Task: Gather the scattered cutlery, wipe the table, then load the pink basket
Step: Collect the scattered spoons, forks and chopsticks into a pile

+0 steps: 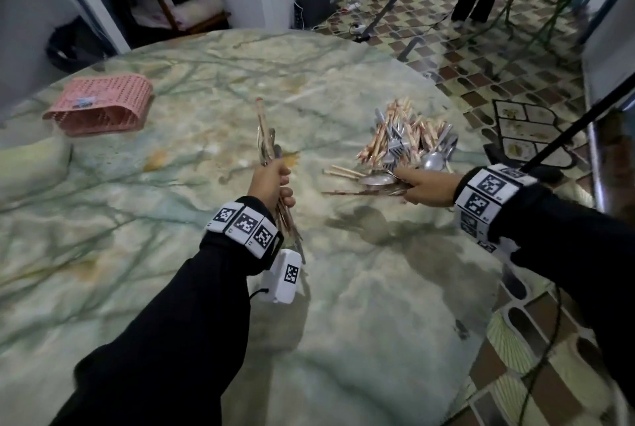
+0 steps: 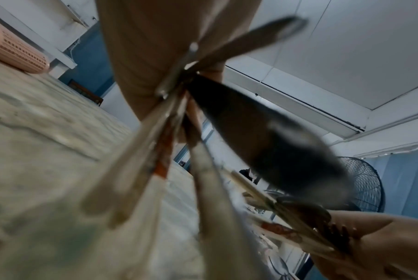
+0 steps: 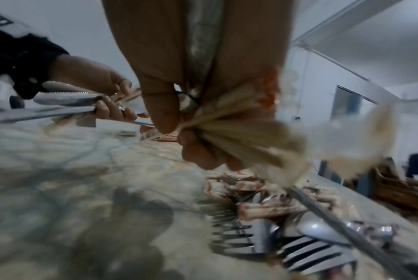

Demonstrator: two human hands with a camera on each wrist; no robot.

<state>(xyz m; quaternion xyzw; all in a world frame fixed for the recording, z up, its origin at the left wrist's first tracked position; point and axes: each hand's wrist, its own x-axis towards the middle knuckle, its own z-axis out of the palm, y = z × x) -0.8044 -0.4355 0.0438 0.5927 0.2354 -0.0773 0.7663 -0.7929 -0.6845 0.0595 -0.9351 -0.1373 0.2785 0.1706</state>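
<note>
Basket (image 1: 99, 104) far left on table (image 1: 343, 288), cutlery heap (image 1: 409, 137) right

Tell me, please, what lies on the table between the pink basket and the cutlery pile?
Only bare table between the pink basket and cutlery pile, per the head view.

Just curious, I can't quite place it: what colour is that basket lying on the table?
Pink. The basket, perforated all over, shows best in the head view.
</note>
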